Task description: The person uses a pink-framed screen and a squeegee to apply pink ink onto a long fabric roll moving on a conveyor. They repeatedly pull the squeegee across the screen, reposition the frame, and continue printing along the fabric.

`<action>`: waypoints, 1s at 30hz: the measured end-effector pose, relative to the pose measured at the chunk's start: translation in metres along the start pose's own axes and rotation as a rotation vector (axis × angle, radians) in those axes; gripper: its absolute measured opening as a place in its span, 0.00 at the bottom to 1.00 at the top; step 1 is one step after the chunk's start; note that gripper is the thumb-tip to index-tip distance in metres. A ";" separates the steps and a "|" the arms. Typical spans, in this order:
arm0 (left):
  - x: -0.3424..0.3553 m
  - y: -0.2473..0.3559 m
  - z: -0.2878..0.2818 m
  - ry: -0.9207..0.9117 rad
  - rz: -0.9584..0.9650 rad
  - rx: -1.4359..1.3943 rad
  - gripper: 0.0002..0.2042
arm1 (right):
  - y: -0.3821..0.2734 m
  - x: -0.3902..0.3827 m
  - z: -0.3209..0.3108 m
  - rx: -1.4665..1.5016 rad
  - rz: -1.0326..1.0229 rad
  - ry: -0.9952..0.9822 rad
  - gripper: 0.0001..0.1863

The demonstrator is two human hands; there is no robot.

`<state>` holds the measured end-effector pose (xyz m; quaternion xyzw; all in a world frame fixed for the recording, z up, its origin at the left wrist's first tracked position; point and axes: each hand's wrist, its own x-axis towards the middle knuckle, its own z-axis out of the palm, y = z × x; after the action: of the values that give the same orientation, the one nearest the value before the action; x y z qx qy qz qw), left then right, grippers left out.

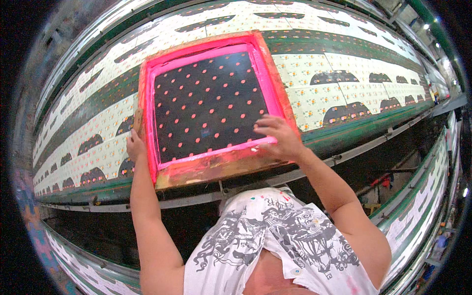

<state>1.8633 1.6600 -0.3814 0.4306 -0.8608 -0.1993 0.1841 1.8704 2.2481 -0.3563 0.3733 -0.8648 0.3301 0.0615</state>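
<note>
A screen printing frame (pixel 211 173) lies tilted across the long table in front of me. Its wooden sides are smeared with bright pink ink, and its dark mesh (pixel 209 103) carries rows of small pink dots. My left hand (pixel 135 146) is closed at the frame's left side, around the lower end of a short wooden piece (pixel 138 122) there. Over the lower right corner reaches my right hand (pixel 282 138), its fingers apart above the pink border and the mesh edge. Nothing shows between those fingers.
Pale sheets (pixel 307 101) printed with small orange and green flowers cover the green-edged table, with dark arched shapes (pixel 346 113) in rows. A metal rail (pixel 354 153) runs along the near edge. Another long table (pixel 418 211) stands at the lower right, past a dark gap.
</note>
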 end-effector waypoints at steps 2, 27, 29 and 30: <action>0.005 -0.007 0.003 0.035 -0.021 0.052 0.41 | 0.041 -0.009 -0.012 -0.024 0.092 0.111 0.32; 0.002 -0.015 0.005 -0.214 -0.017 -0.525 0.35 | 0.122 -0.009 0.001 1.223 0.587 0.652 0.36; 0.005 -0.003 0.004 -0.222 0.024 -0.534 0.34 | 0.116 -0.004 -0.007 1.232 0.568 0.651 0.36; 0.005 0.007 0.002 -0.253 -0.026 -0.530 0.34 | 0.115 -0.006 -0.011 1.243 0.564 0.664 0.36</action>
<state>1.8551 1.6603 -0.3794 0.3503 -0.7892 -0.4718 0.1787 1.7940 2.3160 -0.4104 -0.0151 -0.5185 0.8549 0.0104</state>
